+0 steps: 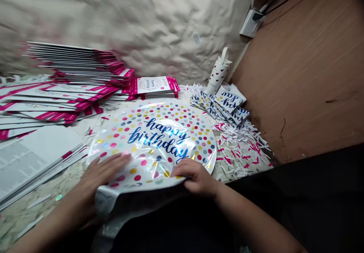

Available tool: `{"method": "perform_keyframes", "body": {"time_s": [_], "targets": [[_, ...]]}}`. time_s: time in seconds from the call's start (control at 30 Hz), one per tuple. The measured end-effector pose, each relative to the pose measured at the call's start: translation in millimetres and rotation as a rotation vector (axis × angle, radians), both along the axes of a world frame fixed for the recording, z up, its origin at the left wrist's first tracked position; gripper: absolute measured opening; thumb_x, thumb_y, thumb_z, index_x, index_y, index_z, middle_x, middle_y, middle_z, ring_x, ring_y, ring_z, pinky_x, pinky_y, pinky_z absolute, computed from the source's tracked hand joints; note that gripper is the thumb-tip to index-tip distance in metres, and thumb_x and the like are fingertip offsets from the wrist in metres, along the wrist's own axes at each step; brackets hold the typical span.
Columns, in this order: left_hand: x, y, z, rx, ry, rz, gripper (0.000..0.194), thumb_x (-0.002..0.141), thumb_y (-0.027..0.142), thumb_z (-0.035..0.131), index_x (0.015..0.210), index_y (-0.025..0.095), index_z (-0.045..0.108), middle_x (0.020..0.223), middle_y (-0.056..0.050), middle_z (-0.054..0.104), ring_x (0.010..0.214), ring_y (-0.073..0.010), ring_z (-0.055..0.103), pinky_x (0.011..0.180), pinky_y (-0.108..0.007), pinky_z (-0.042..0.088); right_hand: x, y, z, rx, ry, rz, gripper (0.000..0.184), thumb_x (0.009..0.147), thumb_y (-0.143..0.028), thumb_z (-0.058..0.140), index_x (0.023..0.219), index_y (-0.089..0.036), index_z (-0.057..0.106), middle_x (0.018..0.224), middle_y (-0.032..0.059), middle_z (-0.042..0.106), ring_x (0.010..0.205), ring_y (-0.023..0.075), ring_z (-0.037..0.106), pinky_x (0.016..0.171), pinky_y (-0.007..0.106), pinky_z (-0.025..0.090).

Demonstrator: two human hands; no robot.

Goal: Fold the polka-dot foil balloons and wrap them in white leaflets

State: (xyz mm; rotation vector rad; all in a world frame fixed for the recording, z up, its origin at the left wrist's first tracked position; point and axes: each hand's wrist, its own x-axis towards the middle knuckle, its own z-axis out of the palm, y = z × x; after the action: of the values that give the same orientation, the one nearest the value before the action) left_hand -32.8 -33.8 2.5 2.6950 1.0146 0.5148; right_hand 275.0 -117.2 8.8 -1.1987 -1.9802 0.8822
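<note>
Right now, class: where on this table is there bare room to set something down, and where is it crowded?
Bare tabletop lies front left, between the printed sheets and the left forearm, with a few slivers. Pink-edged cards crowd the back left; paper shreds and printed foil pieces crowd the right, beside the foil balloon.

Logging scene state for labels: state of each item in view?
Left hand: open, flat on balloon
Right hand: fingers curled on balloon's near edge
Foil birthday balloon: flat, deflated, neck drooping
Pink-edged cards: stacked, fanned
Heart-print tube: upright
Wall socket: plug inserted
Paper shreds: scattered
</note>
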Motion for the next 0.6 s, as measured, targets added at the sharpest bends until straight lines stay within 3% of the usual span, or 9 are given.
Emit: {"method": "perform_keyframes", "body": {"time_s": [0.07, 0.13, 0.2, 0.27, 0.33, 0.4, 0.5, 0.6], "targets": [[-2.6, 4.2, -10.7, -0.077, 0.046, -0.110, 0.030, 0.088, 0.029, 0.036, 0.102, 0.033, 0.062, 0.118, 0.001, 0.061, 0.117, -0.0220, 0.049, 0.105, -0.047, 0.024, 4.7, -8.0, -1.1, 0.031, -0.267, 0.014, 0.071, 0.056, -0.001, 0.047, 0.124, -0.018, 0.051, 0.131, 0.0073, 0.050, 0.123, 0.0251, 0.042, 0.102, 0.039, 0.036], [-9.7, 4.5, -21.6, -0.137, 0.055, -0.180, 0.031, 0.089, 0.027, 0.035, 0.092, 0.031, 0.066, 0.112, 0.000, 0.064, 0.114, -0.0197, 0.053, 0.102, -0.039, 0.033, 15.4, -13.4, -5.3, -0.021, -0.542, -0.128, 0.080, 0.058, 0.003, 0.046, 0.136, -0.012, 0.036, 0.140, 0.0130, 0.037, 0.129, 0.0292, 0.033, 0.103, 0.044, 0.034], [-15.0, 2.8, -26.0, -0.175, 0.043, -0.201, 0.028, 0.087, 0.028, 0.040, 0.098, 0.029, 0.066, 0.114, -0.002, 0.063, 0.115, -0.0195, 0.052, 0.100, -0.035, 0.038, 30.3, -14.4, -11.0, -0.070, -0.747, -0.318, 0.067, 0.067, 0.004, 0.041, 0.133, -0.006, 0.040, 0.134, 0.0192, 0.043, 0.124, 0.0302, 0.041, 0.099, 0.045, 0.039], [-16.9, 2.3, -22.3, -0.209, 0.062, -0.239, 0.027, 0.086, 0.028, 0.043, 0.098, 0.029, 0.067, 0.114, -0.002, 0.063, 0.117, -0.0195, 0.050, 0.100, -0.035, 0.038, 47.3, -11.6, -16.2, -0.040, -0.843, -0.412, 0.052, 0.076, 0.001, 0.036, 0.126, -0.006, 0.049, 0.130, 0.0206, 0.048, 0.121, 0.0306, 0.045, 0.099, 0.047, 0.040], [-18.5, 4.9, -13.3, -0.244, 0.117, -0.284, 0.027, 0.085, 0.027, 0.044, 0.098, 0.030, 0.068, 0.121, -0.001, 0.059, 0.123, -0.0202, 0.044, 0.102, -0.037, 0.036, 65.1, -7.2, -19.9, 0.022, -0.805, -0.336, 0.050, 0.079, -0.002, 0.036, 0.125, -0.011, 0.051, 0.133, 0.0155, 0.046, 0.125, 0.0282, 0.040, 0.102, 0.047, 0.036], [-24.0, 11.1, -3.9, -0.261, 0.177, -0.265, 0.033, 0.084, 0.026, 0.044, 0.111, 0.030, 0.062, 0.134, -0.001, 0.046, 0.130, -0.0225, 0.033, 0.104, -0.040, 0.033, 83.1, -1.7, -21.0, 0.038, -0.671, -0.194, 0.053, 0.078, -0.003, 0.038, 0.128, -0.018, 0.049, 0.136, 0.0075, 0.043, 0.127, 0.0225, 0.037, 0.106, 0.042, 0.032], [-37.7, 27.2, 5.4, -0.301, 0.226, -0.138, 0.047, 0.082, 0.026, 0.045, 0.129, 0.029, 0.045, 0.143, -0.001, 0.031, 0.132, -0.0260, 0.027, 0.106, -0.044, 0.027, 107.5, 14.1, -16.6, -0.103, -0.461, -0.137, 0.048, 0.078, -0.010, 0.042, 0.122, -0.022, 0.054, 0.132, 0.0032, 0.049, 0.121, 0.0187, 0.046, 0.104, 0.036, 0.034], [-41.6, 52.9, 11.5, -0.502, 0.120, 0.056, 0.037, 0.085, 0.032, 0.040, 0.115, 0.023, 0.059, 0.124, -0.001, 0.056, 0.114, -0.0246, 0.051, 0.097, -0.038, 0.039, 122.4, 45.2, -5.4, -0.414, -0.249, -0.231, 0.032, 0.076, -0.023, 0.051, 0.103, -0.019, 0.067, 0.111, 0.0057, 0.065, 0.104, 0.0217, 0.059, 0.094, 0.036, 0.042]]}}
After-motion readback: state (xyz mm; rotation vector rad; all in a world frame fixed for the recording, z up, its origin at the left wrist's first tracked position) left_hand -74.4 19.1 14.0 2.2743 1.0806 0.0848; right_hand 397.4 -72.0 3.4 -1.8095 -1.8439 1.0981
